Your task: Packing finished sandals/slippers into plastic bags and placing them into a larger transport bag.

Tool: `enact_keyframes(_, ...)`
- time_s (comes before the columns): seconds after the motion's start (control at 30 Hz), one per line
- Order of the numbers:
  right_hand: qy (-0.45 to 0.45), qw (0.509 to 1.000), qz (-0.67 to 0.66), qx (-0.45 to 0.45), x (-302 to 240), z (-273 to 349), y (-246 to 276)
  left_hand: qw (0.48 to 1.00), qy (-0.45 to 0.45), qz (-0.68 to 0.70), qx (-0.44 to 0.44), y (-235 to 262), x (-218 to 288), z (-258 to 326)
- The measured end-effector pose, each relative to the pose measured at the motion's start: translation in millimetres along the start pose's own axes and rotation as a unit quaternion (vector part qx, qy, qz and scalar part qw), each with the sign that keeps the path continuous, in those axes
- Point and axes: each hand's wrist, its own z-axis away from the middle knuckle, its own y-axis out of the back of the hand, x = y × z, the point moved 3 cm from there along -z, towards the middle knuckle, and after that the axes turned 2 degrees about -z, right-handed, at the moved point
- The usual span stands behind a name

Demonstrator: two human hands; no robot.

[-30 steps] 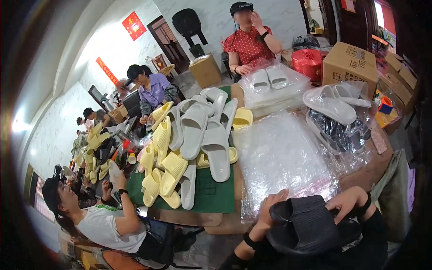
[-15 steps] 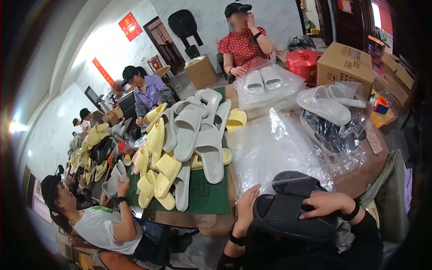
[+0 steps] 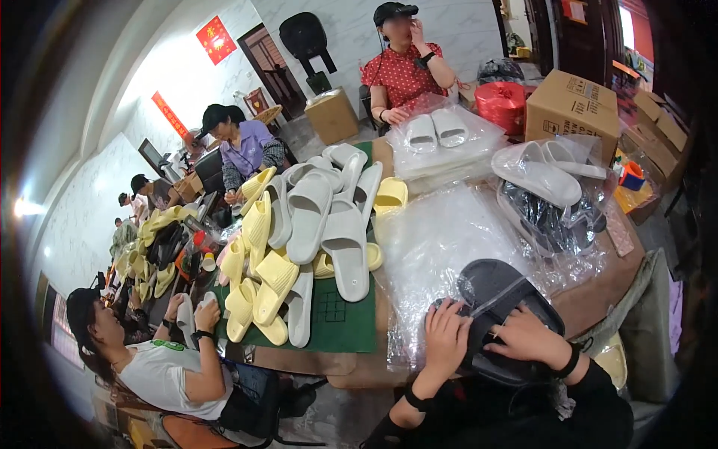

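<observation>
A pair of black slippers [image 3: 496, 278] is between my hands at the near edge of the table, one partly covering the other. My left hand [image 3: 447, 337] grips their left side, its fingers laid over the strap. From the right, my right hand [image 3: 529, 337] holds the slippers, fingers bent over the footbed and strap. Just beyond them lies a stack of clear plastic bags [image 3: 449, 239]. Parts of the lower slipper are hidden by my hands.
Left of the bags, grey slippers [image 3: 345, 243] and yellow slippers [image 3: 277, 278] are heaped on a green mat [image 3: 336, 329]. Bagged grey slippers [image 3: 535, 176] lie at the right, near a cardboard box [image 3: 572, 112]. Co-workers sit at the left and across the table.
The black slippers have turned and tilted, showing more of a footbed. My left hand has moved right onto the strap; my right hand has shifted slightly. A co-worker at left now holds two grey slippers apart.
</observation>
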Motion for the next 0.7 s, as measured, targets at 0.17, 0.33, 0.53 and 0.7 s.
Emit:
enact_keyframes(0.17, -0.029, 0.998, 0.032, 0.051, -2.8, -7.7, -5.3, 0.998, -0.024, 0.026, -0.046, -4.9, 16.0, 4.2)
enact_keyframes(0.33, -0.118, 0.990, 0.067, -0.039, 12.7, -24.3, -23.6, 0.991, -0.084, 0.043, -0.093, -14.5, 46.7, 24.0)
enact_keyframes(0.53, -0.197, 0.968, -0.072, 0.141, 14.7, -66.3, -18.2, 0.976, -0.092, 0.146, -0.131, -16.2, 61.7, 40.2)
enact_keyframes(0.7, -0.167, 0.984, -0.015, 0.060, 29.5, -67.6, -33.6, 0.994, 0.027, -0.030, -0.098, -20.8, 36.7, 49.7)
